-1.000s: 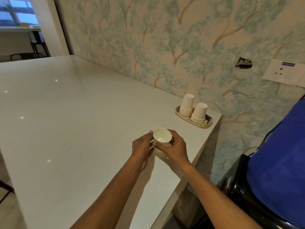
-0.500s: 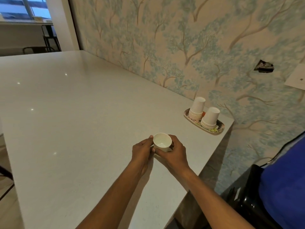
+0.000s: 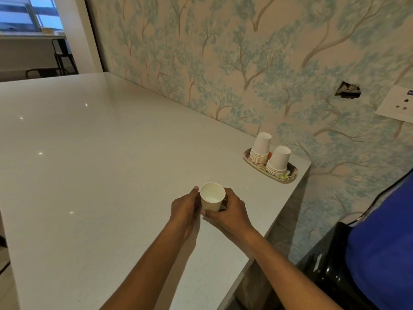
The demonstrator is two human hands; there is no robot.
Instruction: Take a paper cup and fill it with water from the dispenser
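A white paper cup (image 3: 211,197) stands upright on the pale counter (image 3: 93,166), mouth up, its inside pale. My left hand (image 3: 184,205) touches its left side with fingers curled. My right hand (image 3: 230,211) wraps the cup's right side and base. The water dispenser (image 3: 335,271) shows at the lower right as a black body under a blue bottle (image 3: 384,242), to the right of the counter's end.
A small patterned tray (image 3: 291,175) near the counter's right end holds two stacks of upturned paper cups (image 3: 260,148). The tree-patterned wall runs behind, with a white socket plate (image 3: 396,104) and a hole. The counter's edge drops off right of my hands.
The cup and both hands keep their grip and have sunk to the counter. My view has swung left, so less of the blue bottle shows.
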